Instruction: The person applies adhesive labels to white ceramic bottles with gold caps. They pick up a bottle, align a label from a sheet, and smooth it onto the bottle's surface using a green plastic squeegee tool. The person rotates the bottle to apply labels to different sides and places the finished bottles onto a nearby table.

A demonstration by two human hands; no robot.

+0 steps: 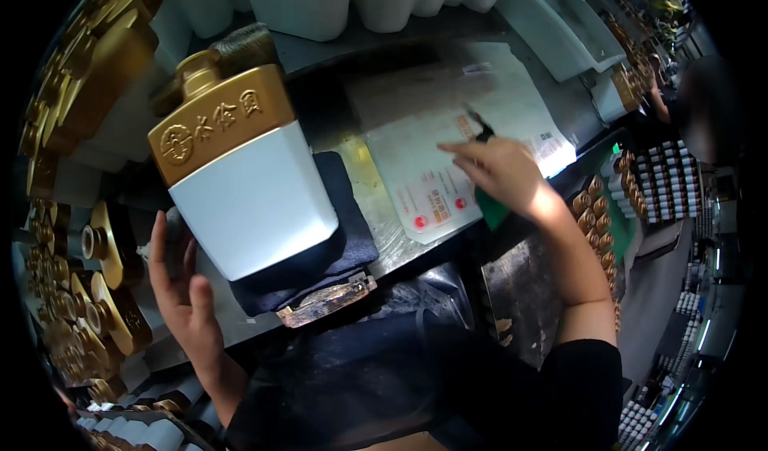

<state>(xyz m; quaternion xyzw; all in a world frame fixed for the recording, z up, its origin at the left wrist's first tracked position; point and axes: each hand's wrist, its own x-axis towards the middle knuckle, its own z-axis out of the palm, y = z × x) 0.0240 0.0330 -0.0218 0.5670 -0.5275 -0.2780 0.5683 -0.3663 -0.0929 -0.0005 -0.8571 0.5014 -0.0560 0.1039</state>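
A large flask-shaped bottle (pixel 252 199) has a white body and a gold shoulder with raised decoration. It lies tilted on a folded dark blue cloth (pixel 348 203). My left hand (pixel 186 295) is beside the bottle's lower left side, thumb and fingers apart; a small grey rounded thing shows behind the fingers. My right hand (pixel 504 175) is stretched out over a pale printed sheet (pixel 424 179), fingers pointing left. Touching or very near its far side is a small dark thing (pixel 485 133), whose kind I cannot make out. A piece of green material (pixel 490 209) shows below the wrist.
White-and-gold bottles (pixel 300 3) stand along the far edge. Several gold-shouldered ones (pixel 116 311) crowd the left. A white rectangular tub (pixel 560 31) is at the far right, and bottle rows (pixel 656 183) stand beyond. A worn metal-edged block (pixel 328 300) sits at the bench's near edge.
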